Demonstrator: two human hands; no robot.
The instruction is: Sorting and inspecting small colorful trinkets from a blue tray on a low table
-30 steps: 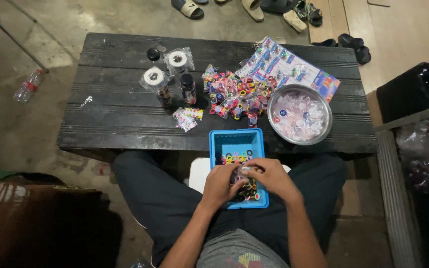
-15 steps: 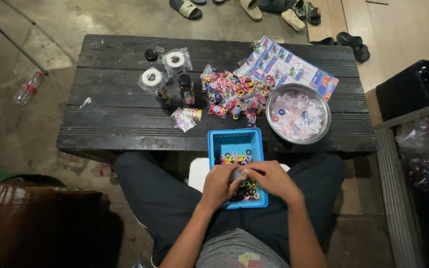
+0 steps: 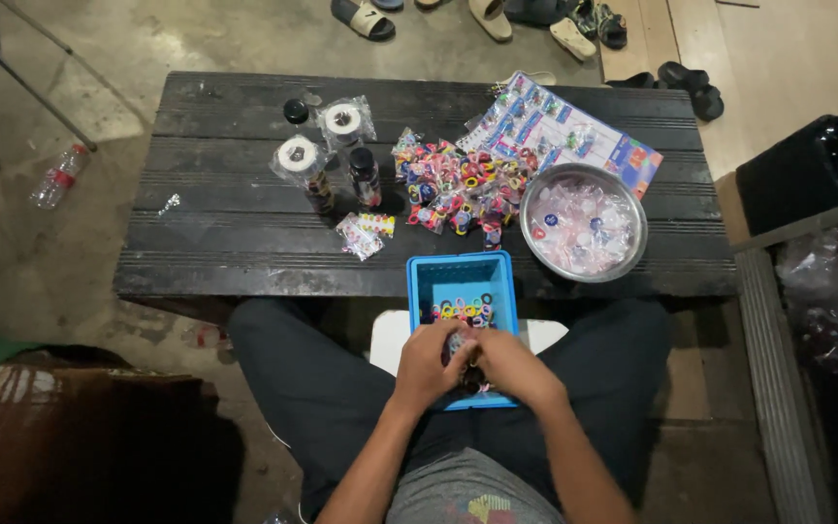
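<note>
A blue plastic tray rests on my lap against the table's near edge, with small coloured hair ties lying in it. My left hand and my right hand meet over the tray's near end, fingers curled around a small dark bunch of hair ties. Which hand carries most of the bunch is hidden by the fingers.
On the dark slatted table lie a heap of coloured hair ties, a steel bowl of clear packets, printed cards, two tape rolls in bags, a dark bottle and a small packet. Sandals lie on the floor beyond.
Both hands have drawn closer together over the tray's near end. The view has shifted slightly; the table items are unmoved.
</note>
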